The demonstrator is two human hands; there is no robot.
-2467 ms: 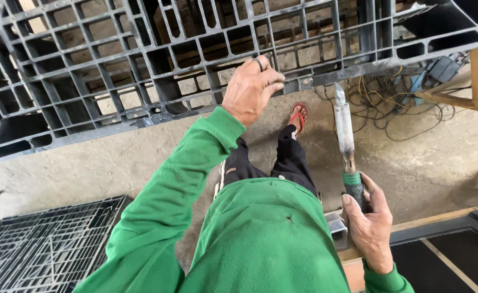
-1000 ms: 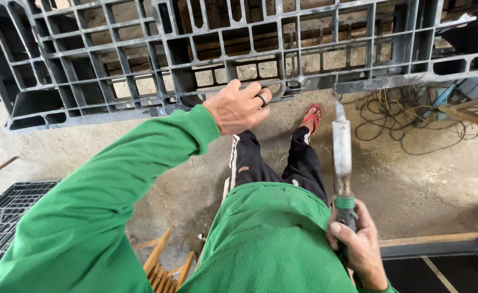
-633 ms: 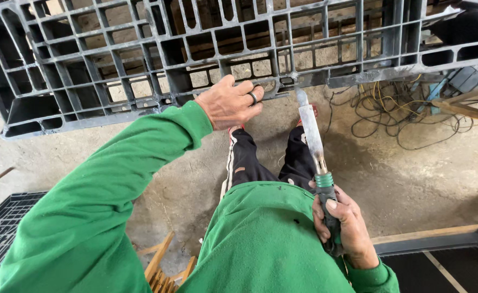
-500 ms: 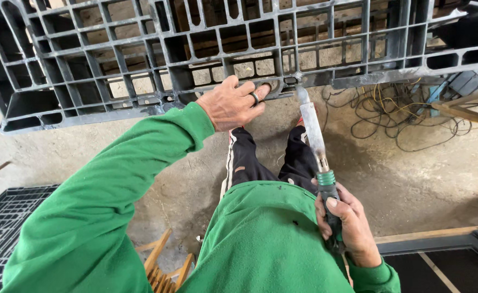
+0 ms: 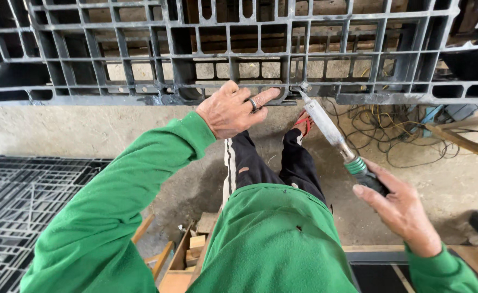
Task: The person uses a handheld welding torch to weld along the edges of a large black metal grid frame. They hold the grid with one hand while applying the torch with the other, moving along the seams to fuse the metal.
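The grey plastic pallet (image 5: 239, 49) is standing on edge in front of me, its lower rail running across the top of the view above the concrete floor (image 5: 114, 135). My left hand (image 5: 230, 111) is resting on that lower rail near its middle, fingers (image 5: 260, 99) curled over the edge and gripping it; a ring (image 5: 253, 104) is showing on one finger. My right hand (image 5: 401, 211) is closing around the dark handle of a heat tool (image 5: 331, 133) with a green collar and a long metal barrel. The barrel is angling up and to the left, and its tip is touching the pallet rail just beside my left fingertips. My legs in dark trousers (image 5: 271, 163) are extending below the pallet. A tangle of cables (image 5: 391, 130) is lying on the floor to the right. A second black pallet (image 5: 21, 201) is lying flat at lower left, well apart from the upright one. Wooden scraps (image 5: 192, 247) are sitting near my left knee.
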